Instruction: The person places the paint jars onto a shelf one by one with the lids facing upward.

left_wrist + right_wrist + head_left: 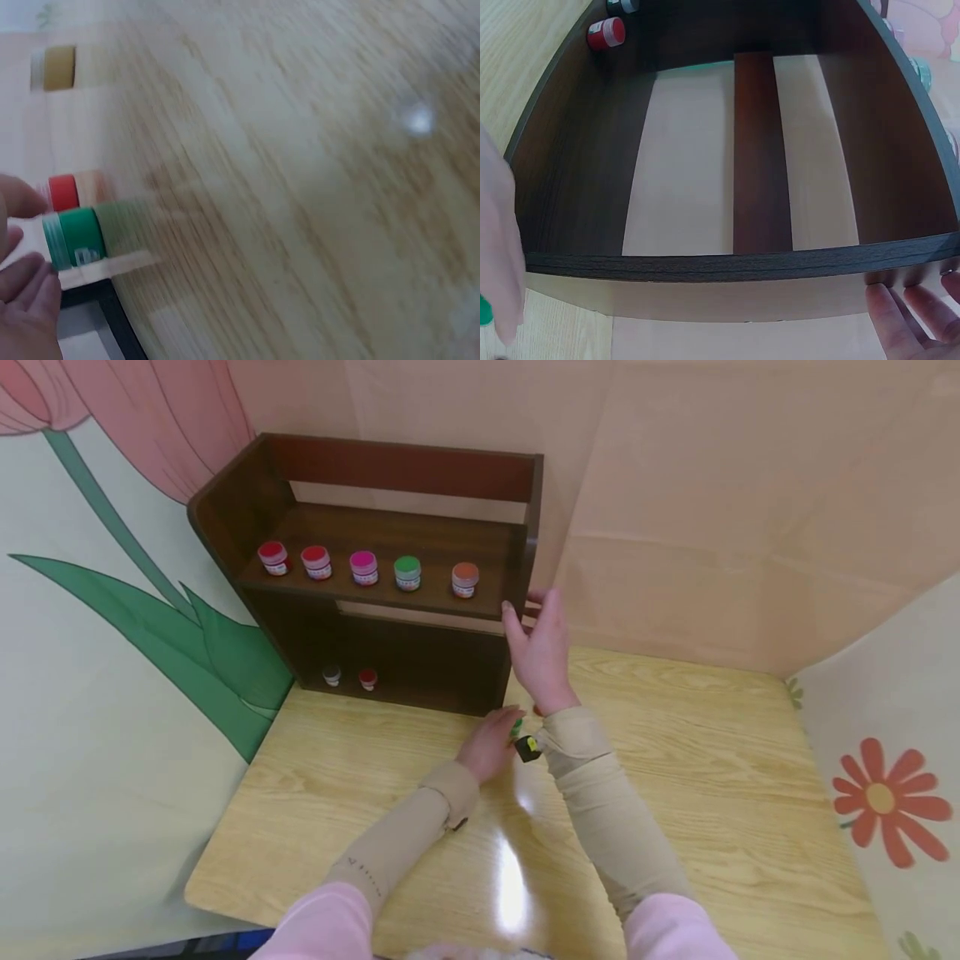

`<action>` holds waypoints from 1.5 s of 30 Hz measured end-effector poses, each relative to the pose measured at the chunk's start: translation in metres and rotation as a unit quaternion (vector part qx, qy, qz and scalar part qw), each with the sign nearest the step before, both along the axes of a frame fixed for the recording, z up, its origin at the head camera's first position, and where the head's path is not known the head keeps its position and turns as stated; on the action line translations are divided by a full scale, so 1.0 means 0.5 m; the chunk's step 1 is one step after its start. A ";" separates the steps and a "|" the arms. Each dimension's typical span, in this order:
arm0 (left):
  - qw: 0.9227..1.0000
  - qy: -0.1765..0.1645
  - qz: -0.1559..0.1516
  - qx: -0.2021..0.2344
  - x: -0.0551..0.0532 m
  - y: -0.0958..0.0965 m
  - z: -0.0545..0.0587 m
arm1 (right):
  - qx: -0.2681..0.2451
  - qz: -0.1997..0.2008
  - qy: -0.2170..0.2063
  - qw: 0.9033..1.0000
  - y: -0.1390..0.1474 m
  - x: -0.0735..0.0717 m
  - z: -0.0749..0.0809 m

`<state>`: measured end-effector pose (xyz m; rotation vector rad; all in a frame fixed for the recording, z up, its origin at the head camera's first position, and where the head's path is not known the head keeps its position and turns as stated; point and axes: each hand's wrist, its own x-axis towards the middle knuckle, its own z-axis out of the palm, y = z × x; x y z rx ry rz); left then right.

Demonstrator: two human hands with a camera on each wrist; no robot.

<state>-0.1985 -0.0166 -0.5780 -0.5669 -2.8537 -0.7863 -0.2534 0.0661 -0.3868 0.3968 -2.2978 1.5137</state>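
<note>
A dark wooden two-tier shelf [427,647] stands at the back of the table. My right hand [543,652] holds its right side panel, the thumb at the front edge and fingertips [885,300] against the outer face. Low beside that panel, my left hand [491,743] has a small green-lidded jar [73,238] between thumb and fingers. A red-lidded jar [63,193] is close beside the green one, near a fingertip of the left hand. Part of the green jar is hidden by the hand in the head view.
Several small jars with coloured lids, among them a pink-lidded jar [364,568] and an orange-lidded jar [465,579], line the upper tier. Two more, including a red-lidded one [367,679], sit below. Near the wall is a yellow-lidded jar [58,67]. Glare marks the wood-grain table [712,793].
</note>
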 end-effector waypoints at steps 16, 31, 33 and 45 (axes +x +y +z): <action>0.999 0.009 0.031 0.013 0.000 0.011 -0.015 | 0.002 -0.006 0.000 1.000 0.000 0.002 0.000; 0.994 -0.008 0.076 0.081 -0.019 0.001 -0.060 | -0.004 -0.002 0.004 1.000 -0.001 0.005 -0.002; 0.994 -0.001 0.074 0.084 -0.017 -0.003 -0.065 | -0.001 -0.003 0.004 1.000 -0.001 0.005 -0.003; 0.995 -0.012 0.048 0.091 -0.001 -0.024 -0.048 | -0.008 0.003 0.007 1.000 0.000 0.000 -0.004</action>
